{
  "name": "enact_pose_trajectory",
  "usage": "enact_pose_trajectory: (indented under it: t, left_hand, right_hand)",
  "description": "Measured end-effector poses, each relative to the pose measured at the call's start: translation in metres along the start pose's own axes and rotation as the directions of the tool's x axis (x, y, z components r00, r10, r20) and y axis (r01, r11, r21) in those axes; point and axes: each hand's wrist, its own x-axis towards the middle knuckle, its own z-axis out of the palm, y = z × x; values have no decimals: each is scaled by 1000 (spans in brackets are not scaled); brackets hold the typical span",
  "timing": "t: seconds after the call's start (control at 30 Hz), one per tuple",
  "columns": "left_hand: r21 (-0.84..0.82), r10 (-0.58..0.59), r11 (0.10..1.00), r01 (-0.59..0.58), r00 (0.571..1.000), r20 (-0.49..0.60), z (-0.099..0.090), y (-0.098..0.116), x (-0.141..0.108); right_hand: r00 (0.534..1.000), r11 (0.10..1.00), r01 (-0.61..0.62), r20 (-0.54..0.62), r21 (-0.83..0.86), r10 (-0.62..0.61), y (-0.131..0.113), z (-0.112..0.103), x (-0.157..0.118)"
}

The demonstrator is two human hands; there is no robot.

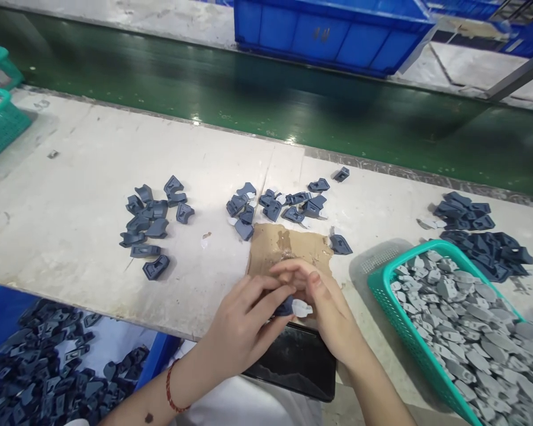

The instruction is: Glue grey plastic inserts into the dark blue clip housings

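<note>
My left hand (251,319) pinches a small dark blue-grey plastic part (285,306) between thumb and fingers. A light grey plastic piece (302,308) sticks out of the part's right end. From the right, my right hand (327,302) curls round the far side of the same part, its fingertips partly hidden behind the left fingers. Below both hands is a piece of brown cardboard (288,242) on the table. Just beyond it lies a cluster of similar blue-grey parts (272,210), some with light grey pieces on them.
At right stands a green basket (384,290) of light grey pieces, with dark part piles (464,212) behind. More parts (153,210) lie left. A black tablet-like device (293,361) is under my wrists. A blue bin (160,361) is lower left; a green belt (204,89) runs behind.
</note>
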Motion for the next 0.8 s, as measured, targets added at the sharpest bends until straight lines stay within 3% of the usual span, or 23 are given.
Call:
enact_pose_trajectory:
  t: [0.13, 0.3, 0.8]
  left_hand:
    - [70, 86, 994, -87, 996, 19, -2, 3, -1]
    - [74, 88, 993, -90, 996, 23, -1, 4, 1]
    - [73, 79, 994, -84, 994, 78, 1, 1, 0]
  right_hand:
    - [995, 999, -40, 89, 25, 37, -4, 2, 0]
    - [986, 996, -53, 163, 71, 40, -8, 2, 1]
    - [1000, 1000, 1, 12, 30, -1, 6, 9, -2]
